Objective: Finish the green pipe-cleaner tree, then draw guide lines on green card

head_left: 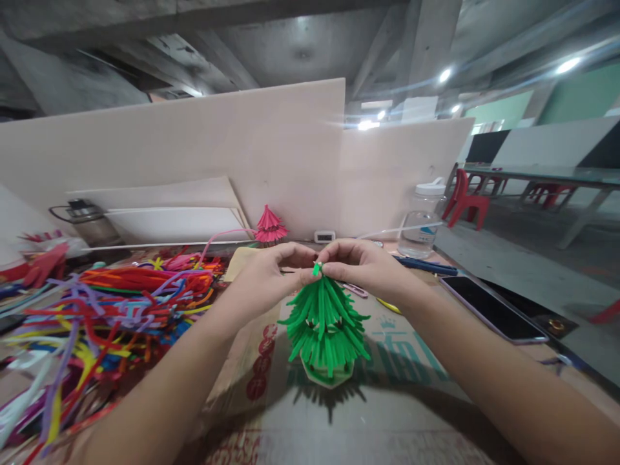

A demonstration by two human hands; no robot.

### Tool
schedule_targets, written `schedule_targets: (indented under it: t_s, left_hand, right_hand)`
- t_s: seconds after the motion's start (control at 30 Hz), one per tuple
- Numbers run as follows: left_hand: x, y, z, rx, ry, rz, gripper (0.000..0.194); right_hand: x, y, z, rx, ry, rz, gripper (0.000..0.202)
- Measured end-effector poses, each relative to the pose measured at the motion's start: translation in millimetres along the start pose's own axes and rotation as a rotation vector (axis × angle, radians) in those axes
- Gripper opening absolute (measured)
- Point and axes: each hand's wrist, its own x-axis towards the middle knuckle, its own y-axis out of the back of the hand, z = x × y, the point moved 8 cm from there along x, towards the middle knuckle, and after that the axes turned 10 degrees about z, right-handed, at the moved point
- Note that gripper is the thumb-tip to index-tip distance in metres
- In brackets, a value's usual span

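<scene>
A green pipe-cleaner tree (327, 323) stands upright in front of me, its layered fringes spreading over a pale base (330, 380). At its tip, my left hand (285, 265) is closed, thumb and fingers pinching a short green piece (316, 268). My right hand (361, 263) pinches the same tip from the other side, closed as well. The fingertips of both hands nearly meet there and partly hide the top. Behind the left hand sits a smaller pink pipe-cleaner tree (270, 226).
A heap of coloured pipe cleaners (130, 310) covers the left side. Printed cardboard (387, 413) lies under the tree. To the right are a phone (491, 309), a clear water bottle (420, 223) and a dark blue pen-like item (426, 265). A small white digital display (324, 237) stands behind.
</scene>
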Motion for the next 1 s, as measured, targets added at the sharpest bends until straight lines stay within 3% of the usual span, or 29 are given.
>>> schedule_targets:
  t_s: [0.17, 0.4, 0.57, 0.7, 1.0]
  left_hand:
    - [-3, -3.2, 5, -0.048, 0.009, 0.062, 0.036]
    - [-1, -11.5, 1, -0.085, -0.098, 0.030, 0.029]
    - [-5, -12.1, 3, -0.053, -0.133, 0.074, 0.018]
    - [-8, -13.1, 5, -0.061, -0.167, 0.092, 0.017]
    - [-8, -14.0, 6, -0.031, -0.160, 0.092, 0.016]
  right_hand:
    - [1, 3, 2, 0.059, 0.006, 0.022, 0.035]
    - [-3, 5, -11, -0.080, 0.077, -0.051, 0.020]
    - [-21, 4, -32, -0.485, 0.192, 0.115, 0.029]
    - [-32, -7, -43, -0.709, 0.316, 0.163, 0.023]
    - [-30, -2, -45, -0.684, 0.298, 0.155, 0.015]
